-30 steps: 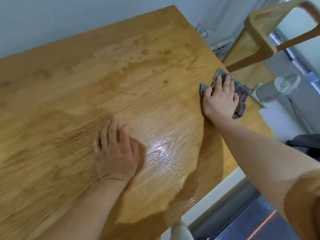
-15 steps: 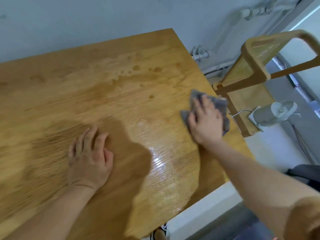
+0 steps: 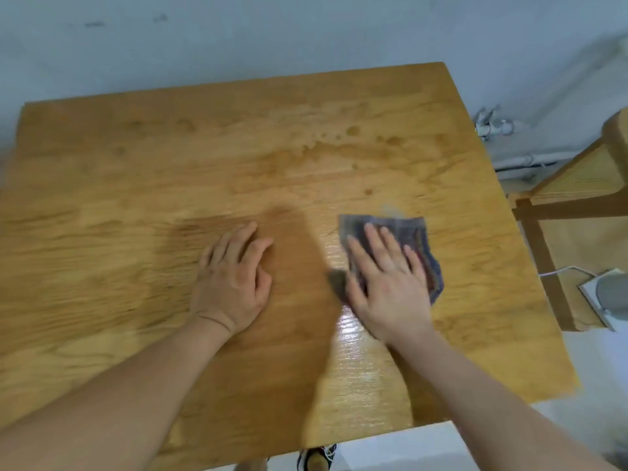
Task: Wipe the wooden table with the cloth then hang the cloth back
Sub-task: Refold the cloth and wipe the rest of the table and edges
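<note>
The wooden table fills most of the view, with a wet, shiny streak near its front right. A grey-blue patterned cloth lies flat on the table right of centre. My right hand presses down on the cloth with fingers spread, covering most of it. My left hand rests palm down on the bare wood just left of it, fingers slightly curled, holding nothing. Damp spots mark the far right part of the tabletop.
A wooden chair stands close against the table's right edge. A small white device with a cable sits on the floor beside it. Pipes run along the pale wall behind. Shoes show under the front edge.
My right hand has slid the cloth from the table's right edge leftward toward the centre. The view has shifted so the whole tabletop shows. My left hand stays planted.
</note>
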`<act>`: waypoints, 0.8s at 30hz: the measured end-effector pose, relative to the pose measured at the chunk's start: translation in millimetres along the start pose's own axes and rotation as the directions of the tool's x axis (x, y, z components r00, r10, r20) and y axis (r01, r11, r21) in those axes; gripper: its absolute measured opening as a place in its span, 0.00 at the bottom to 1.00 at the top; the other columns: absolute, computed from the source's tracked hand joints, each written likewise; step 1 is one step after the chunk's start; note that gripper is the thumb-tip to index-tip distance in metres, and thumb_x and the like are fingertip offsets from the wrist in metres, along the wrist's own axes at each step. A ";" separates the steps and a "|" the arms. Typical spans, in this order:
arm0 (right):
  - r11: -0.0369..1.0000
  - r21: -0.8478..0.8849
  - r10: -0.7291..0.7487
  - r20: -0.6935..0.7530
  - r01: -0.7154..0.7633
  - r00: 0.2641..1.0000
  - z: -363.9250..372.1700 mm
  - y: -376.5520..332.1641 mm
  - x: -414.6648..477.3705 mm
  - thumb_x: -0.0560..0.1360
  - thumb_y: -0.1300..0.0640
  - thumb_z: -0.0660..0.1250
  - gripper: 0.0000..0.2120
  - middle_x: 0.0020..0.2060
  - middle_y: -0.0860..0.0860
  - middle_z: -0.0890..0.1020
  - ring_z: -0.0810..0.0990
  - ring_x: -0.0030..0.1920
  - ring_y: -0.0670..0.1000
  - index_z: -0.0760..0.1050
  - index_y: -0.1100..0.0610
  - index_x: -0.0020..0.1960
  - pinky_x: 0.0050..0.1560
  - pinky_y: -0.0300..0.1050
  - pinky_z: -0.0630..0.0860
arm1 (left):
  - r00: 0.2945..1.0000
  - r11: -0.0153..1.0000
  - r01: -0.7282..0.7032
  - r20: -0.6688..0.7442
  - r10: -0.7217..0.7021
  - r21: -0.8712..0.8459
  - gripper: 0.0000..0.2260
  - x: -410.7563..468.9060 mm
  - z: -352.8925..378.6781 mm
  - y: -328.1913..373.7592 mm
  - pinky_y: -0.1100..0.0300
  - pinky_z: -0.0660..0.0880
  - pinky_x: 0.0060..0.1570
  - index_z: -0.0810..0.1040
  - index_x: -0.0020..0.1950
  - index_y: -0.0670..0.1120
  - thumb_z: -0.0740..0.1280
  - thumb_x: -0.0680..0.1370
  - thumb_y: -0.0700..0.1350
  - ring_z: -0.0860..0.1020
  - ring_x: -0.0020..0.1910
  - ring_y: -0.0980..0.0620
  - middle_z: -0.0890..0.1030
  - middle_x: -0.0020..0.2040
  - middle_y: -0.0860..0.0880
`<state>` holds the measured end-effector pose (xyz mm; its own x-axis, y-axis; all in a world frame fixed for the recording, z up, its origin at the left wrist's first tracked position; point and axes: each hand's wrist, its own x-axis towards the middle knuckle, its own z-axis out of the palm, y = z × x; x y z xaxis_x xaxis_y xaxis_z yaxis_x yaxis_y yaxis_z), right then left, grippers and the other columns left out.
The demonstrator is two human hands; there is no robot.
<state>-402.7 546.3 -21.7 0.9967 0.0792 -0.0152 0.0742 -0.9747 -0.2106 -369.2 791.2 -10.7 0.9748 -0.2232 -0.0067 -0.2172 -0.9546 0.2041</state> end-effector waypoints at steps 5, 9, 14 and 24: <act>0.887 0.033 0.461 -0.035 -0.460 0.887 -13.0 22.5 60.9 0.80 0.44 0.49 0.27 0.79 0.51 0.54 0.50 0.78 0.54 0.57 0.50 0.78 0.75 0.60 0.50 | 1.000 1.000 -0.016 0.003 0.016 -0.002 0.19 -2.2 2.8 -2.7 0.45 0.62 0.67 0.70 0.64 0.52 0.56 0.73 0.49 0.65 0.70 0.45 0.70 0.70 0.46; 0.998 -0.035 0.051 0.013 -0.050 0.999 13.6 -73.1 6.7 0.77 0.44 0.54 0.28 0.77 0.51 0.60 0.57 0.77 0.54 0.62 0.50 0.76 0.72 0.60 0.55 | 0.999 0.998 -0.032 0.033 0.034 -0.048 0.20 -2.6 1.6 -4.6 0.45 0.61 0.66 0.70 0.63 0.52 0.55 0.72 0.49 0.65 0.70 0.46 0.69 0.70 0.47; 0.992 -0.030 -0.118 0.111 0.122 0.987 24.4 -111.0 -13.4 0.79 0.44 0.52 0.27 0.78 0.47 0.56 0.52 0.78 0.50 0.60 0.48 0.77 0.73 0.58 0.55 | 0.986 0.978 -0.144 0.067 0.156 -0.148 0.19 10.0 -7.8 -32.1 0.46 0.66 0.63 0.70 0.63 0.52 0.57 0.73 0.47 0.66 0.67 0.47 0.71 0.67 0.49; 0.999 -0.020 -0.047 0.101 0.049 0.994 30.5 -160.6 112.7 0.78 0.43 0.49 0.29 0.79 0.50 0.55 0.50 0.78 0.51 0.56 0.48 0.78 0.75 0.58 0.49 | 0.995 0.995 0.061 -0.069 -0.066 -0.078 0.19 92.5 -22.1 -108.8 0.46 0.62 0.62 0.70 0.66 0.47 0.59 0.75 0.46 0.66 0.67 0.46 0.70 0.69 0.46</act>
<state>-303.2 718.2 -19.3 0.9838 0.1457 -0.1042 0.1238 -0.9736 -0.1919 -254.2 878.8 -11.8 0.9883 -0.1453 0.0474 -0.1527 -0.9481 0.2789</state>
